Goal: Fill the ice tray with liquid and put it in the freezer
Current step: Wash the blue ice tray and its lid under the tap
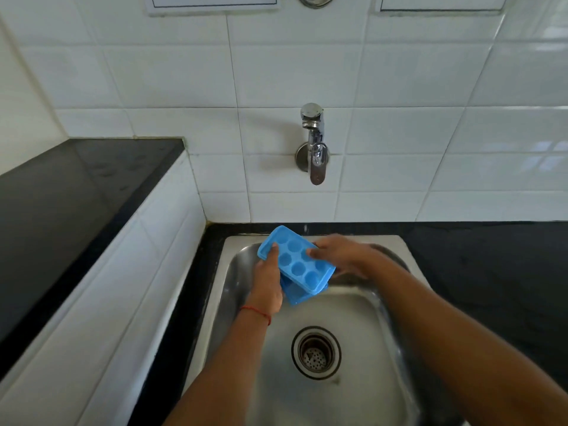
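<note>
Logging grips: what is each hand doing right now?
Left hand: closed on the left edge of the blue ice tray, over the sink.
Right hand: holding the tray's right side.

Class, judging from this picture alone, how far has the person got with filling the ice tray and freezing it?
Done: the blue ice tray has been brought over the sink, below the tap. In hand: the left hand and right hand both hold it; whether water is flowing is unclear. Left: filling the cups, then the freezer, which is out of view.
</note>
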Demonstrator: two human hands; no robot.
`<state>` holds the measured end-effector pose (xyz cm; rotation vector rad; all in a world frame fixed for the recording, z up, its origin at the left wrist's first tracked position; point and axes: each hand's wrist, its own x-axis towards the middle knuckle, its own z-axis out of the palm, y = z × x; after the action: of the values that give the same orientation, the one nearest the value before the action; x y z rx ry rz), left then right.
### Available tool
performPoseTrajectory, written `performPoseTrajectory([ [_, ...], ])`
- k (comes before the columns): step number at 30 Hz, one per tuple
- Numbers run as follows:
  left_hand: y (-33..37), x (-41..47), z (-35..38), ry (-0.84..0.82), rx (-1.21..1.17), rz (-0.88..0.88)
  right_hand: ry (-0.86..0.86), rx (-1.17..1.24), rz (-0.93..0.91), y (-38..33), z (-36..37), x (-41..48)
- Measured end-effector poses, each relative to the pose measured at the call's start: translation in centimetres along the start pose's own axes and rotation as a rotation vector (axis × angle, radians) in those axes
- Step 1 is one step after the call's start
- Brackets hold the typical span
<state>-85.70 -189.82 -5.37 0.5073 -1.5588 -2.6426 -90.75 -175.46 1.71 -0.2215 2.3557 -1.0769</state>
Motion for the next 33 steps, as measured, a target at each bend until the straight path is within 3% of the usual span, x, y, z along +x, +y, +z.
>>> performPoseTrajectory([
  [3, -0.9, -0.6, 0.6, 0.097, 0.199, -0.013, 0.028, 0.398, -0.01, 3.3, 2.0, -2.2],
  [6, -2.5, -1.4, 0.9, 0.117, 0.339, -0.064, 0.1, 0.459, 0.026, 5.3, 2.3, -3.4],
  [11, -6.1, -1.2, -0.5, 0.102, 0.491, -0.102, 0.058, 0.302, -0.015, 5.8, 2.4, -5.7],
  [16, -6.3, -3.1, 0.3, 0.026, 0.493, -0.102, 0.228, -0.123, -0.19, 4.8, 3.8, -7.8],
  [20, -5.5, -4.4, 0.9, -0.007, 0.653, 0.054, 0.356, -0.256, -0.292, 4.8, 3.9, -8.4],
  [26, -4.1, -5.5, 0.8, 0.16, 1.22, 0.329, 0.518, -0.218, -0.271, 5.7, 2.7, -9.0],
  [33, -2.6, -6.4, 0.4, 0.167, 1.368, 0.761, 0.685, -0.105, -0.325, 5.3, 1.5, -10.1],
])
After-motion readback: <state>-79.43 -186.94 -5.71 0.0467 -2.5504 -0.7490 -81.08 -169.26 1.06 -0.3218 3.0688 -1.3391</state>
